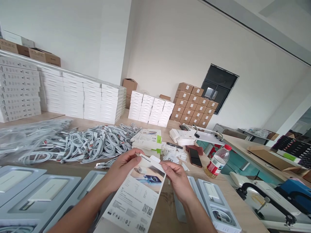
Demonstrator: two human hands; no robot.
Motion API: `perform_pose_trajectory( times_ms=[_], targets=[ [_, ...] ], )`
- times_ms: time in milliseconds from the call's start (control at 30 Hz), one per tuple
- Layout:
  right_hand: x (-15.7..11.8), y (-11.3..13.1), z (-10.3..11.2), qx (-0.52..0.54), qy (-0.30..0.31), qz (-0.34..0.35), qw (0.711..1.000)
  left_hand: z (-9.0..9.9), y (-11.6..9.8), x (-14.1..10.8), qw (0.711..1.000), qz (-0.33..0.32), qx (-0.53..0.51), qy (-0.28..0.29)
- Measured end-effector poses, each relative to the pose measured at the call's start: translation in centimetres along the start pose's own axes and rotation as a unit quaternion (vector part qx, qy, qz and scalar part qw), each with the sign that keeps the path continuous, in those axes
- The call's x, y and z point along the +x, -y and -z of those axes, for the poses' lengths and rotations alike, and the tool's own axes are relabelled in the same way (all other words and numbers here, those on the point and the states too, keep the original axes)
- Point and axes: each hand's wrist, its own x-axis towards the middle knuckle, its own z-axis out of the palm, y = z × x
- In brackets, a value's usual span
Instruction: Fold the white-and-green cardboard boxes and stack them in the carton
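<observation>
A white printed box sleeve (136, 197), with a picture of a charger and phone near its top and a QR code lower down, is held upright at the bottom centre. My left hand (123, 166) grips its upper left edge between thumb and fingers. At its upper right corner, beside a small flap, my right hand (176, 178) pinches the card. Blue-grey trays (17, 207) with white chargers lie to the left of the sleeve. Another tray (216, 205), holding a charger and a coiled cable, is to the right of my right hand.
Behind my hands lie a heap of white cables (97, 142), flattened sleeves (145, 139) and paper pieces (173, 153). A phone (195, 157) and bottle (218, 161) stand at right. White box stacks (82, 97) and brown cartons (191, 103) line the back. A press machine (264, 197) is far right.
</observation>
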Motion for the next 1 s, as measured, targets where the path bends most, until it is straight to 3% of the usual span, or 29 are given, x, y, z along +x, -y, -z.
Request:
perform_pose_trajectory(
  times_ms=[200,367,533,767,900,1000],
  targets=[
    [-0.1,-0.9,-0.5,0.032,0.014,-0.006,0.999,0.2,0.8,0.4,0.999,0.002,-0.039,-0.031],
    [-0.1,-0.7,-1.1,0.098,-0.025,-0.053,0.993,0.0,0.2,0.2,1.000,-0.002,0.020,-0.001],
    [-0.4,0.4,-1.1,0.026,0.000,-0.048,0.999,0.2,-0.6,-0.7,0.989,-0.028,0.119,0.081],
    [-0.6,0.7,-0.4,-0.134,0.003,0.010,0.991,-0.2,-1.1,-1.0,0.980,-0.051,0.167,0.096],
    [-0.8,1.2,-0.3,-0.128,0.021,0.034,0.991,-0.2,-1.1,-0.9,0.979,-0.047,0.169,0.102],
    [-0.9,1.5,-0.2,-0.073,0.079,-0.018,0.994,-0.2,-1.0,-1.0,0.974,-0.068,0.184,0.110]
  ],
)
